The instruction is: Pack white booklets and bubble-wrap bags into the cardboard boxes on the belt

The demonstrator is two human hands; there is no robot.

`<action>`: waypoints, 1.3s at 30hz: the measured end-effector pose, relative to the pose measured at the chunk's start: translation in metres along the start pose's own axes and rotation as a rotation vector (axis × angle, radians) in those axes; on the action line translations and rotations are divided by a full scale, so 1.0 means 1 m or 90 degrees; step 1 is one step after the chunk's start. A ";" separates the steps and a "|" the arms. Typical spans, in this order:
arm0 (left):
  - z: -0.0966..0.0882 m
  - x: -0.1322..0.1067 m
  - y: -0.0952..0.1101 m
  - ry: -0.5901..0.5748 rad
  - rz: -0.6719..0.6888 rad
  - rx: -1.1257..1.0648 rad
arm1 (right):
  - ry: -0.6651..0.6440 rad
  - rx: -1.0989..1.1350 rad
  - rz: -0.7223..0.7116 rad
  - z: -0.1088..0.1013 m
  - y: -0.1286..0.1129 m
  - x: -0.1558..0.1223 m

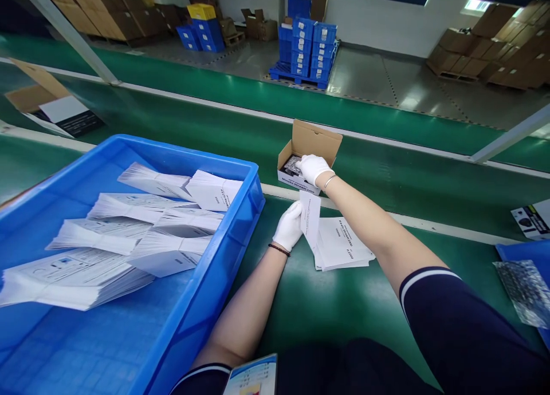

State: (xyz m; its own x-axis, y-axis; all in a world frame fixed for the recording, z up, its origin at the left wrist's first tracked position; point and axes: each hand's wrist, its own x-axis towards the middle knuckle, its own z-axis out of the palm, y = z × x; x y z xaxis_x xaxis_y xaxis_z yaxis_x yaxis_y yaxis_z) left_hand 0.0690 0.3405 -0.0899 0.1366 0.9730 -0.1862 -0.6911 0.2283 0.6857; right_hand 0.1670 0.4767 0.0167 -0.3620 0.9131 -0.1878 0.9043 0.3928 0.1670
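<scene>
My left hand (289, 226), in a white glove, pinches the edge of a white printed leaflet (310, 216) that stands tilted. A pile of similar leaflets (344, 247) lies on the green work surface just right of it. My right hand (314, 169), also gloved, reaches into a small open cardboard box (315, 138) with white printed sides and its lid raised. Its fingers are curled at a clear plastic-wrapped item (293, 165) inside; the fingertips are partly hidden, so I cannot tell how firmly they grip.
A large blue bin (193, 303) at left holds several banded leaflet bundles (167, 252). Another open box (55, 106) sits at far left. At right are a printed box (533, 220) and a bubble-wrap bag (526, 295). Stacked blue crates (303, 48) stand beyond the line.
</scene>
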 end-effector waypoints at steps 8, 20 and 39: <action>0.003 0.010 0.002 0.199 0.118 -0.034 | 0.289 0.144 -0.120 -0.025 0.016 -0.092; 0.005 -0.003 0.018 0.099 -0.064 -0.118 | 0.329 -0.019 -0.027 0.018 0.015 -0.111; 0.007 -0.018 -0.008 -0.117 0.111 0.525 | -0.087 0.389 0.359 0.085 0.050 -0.232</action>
State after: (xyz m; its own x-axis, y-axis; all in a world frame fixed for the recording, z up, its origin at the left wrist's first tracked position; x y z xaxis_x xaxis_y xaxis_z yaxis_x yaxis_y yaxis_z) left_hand 0.0768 0.3219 -0.0870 0.2388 0.9703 0.0380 0.0135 -0.0425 0.9990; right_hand 0.3156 0.2751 -0.0135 0.1753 0.9180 -0.3557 0.9191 -0.2821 -0.2751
